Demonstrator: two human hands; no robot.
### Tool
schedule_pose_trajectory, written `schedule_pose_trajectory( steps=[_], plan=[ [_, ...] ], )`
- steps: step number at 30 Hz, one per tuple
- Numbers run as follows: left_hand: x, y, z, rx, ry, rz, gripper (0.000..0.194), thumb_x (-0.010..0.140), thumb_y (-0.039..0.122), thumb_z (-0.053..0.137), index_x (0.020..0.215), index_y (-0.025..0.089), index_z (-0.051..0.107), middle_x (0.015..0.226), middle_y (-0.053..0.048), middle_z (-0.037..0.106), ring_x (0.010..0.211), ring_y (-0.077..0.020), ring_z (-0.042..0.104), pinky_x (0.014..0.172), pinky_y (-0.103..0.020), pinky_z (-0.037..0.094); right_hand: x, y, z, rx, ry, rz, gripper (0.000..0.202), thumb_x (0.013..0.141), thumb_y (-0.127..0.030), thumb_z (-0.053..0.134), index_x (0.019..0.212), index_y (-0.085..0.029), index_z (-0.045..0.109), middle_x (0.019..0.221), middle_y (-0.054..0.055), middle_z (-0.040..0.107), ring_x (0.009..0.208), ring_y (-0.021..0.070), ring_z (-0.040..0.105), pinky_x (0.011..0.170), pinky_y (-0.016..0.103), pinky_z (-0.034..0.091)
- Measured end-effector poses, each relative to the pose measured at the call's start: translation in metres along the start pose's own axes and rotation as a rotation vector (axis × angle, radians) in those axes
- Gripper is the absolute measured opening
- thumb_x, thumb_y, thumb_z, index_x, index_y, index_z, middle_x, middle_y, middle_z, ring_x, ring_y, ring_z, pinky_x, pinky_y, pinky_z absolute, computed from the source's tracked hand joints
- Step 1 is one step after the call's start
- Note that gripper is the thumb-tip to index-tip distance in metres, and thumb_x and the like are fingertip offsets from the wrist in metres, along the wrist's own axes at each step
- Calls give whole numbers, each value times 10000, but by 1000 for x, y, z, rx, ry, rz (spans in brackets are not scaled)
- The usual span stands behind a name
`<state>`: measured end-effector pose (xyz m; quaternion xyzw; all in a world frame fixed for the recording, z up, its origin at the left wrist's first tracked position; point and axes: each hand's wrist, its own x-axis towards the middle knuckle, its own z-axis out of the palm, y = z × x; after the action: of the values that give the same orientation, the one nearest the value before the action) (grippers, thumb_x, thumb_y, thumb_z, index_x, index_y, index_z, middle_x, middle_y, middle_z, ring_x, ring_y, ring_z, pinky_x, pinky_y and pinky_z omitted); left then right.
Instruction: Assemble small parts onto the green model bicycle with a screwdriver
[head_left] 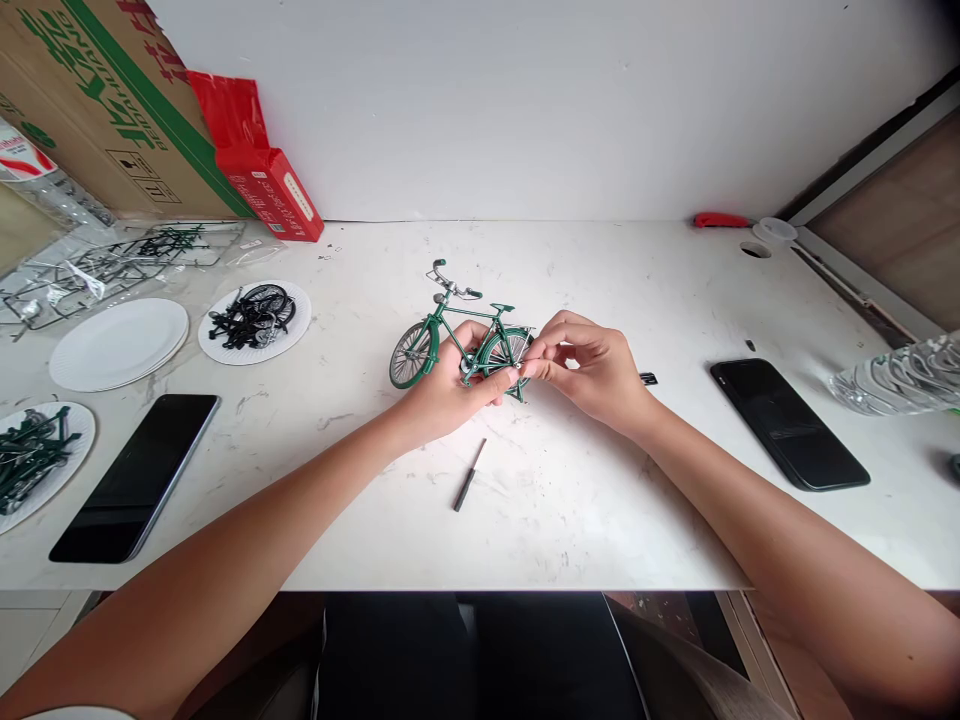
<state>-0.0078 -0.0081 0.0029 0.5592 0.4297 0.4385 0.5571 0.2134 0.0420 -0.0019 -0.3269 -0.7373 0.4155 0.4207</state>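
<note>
A green model bicycle (465, 335) is held upright above the table, its front wheel and handlebar toward the left. My left hand (465, 378) grips it from behind and below, the thumb reaching to the rear wheel (504, 352). At the rear wheel's hub, my right hand (581, 360) pinches with thumb and index finger; whatever sits between those fingertips is too small to make out. A small screwdriver (469, 476) with a dark handle lies on the table below the hands.
On the left are a plate of black wheels (300, 340), stacked white plates (120, 340), a plate of green parts (84, 425) and a phone (135, 480). A red box (274, 195) stands behind. To the right lie another phone (787, 425) and a plastic bottle (900, 375).
</note>
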Motion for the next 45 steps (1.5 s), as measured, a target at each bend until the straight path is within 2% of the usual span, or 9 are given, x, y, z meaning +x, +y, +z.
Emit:
schedule_pose_trajectory(
  steps=[11,24,32,45],
  plan=[
    [3,-2,-3,-51,52,-82,415,857,420,846,1070,212,556,1036,-17,685,715,-90,643,735,-285,576,0,-9,0,-5,-45,97,349,861,-588,863,947,-253,818,925,42,611,859,181,571,699,341,524],
    [3,-3,-2,-6,48,-80,396,874,401,829,1075,216,543,1037,-7,665,707,-87,653,733,-285,591,0,-10,4,-58,-44,123,273,872,-489,864,900,-229,786,881,27,569,798,153,508,641,304,473],
    [4,-3,-3,-35,58,-112,381,872,397,834,1053,214,553,1042,-6,672,701,-81,651,730,-276,584,0,-6,4,-45,-48,139,273,905,-511,833,918,-240,797,869,28,603,770,150,468,666,322,442],
    [6,-9,-3,-28,63,-88,374,881,401,827,1050,214,551,994,4,658,671,-75,634,689,-259,567,2,-10,5,-35,-52,167,251,894,-471,845,902,-228,784,803,2,535,761,144,460,671,319,442]
  ],
)
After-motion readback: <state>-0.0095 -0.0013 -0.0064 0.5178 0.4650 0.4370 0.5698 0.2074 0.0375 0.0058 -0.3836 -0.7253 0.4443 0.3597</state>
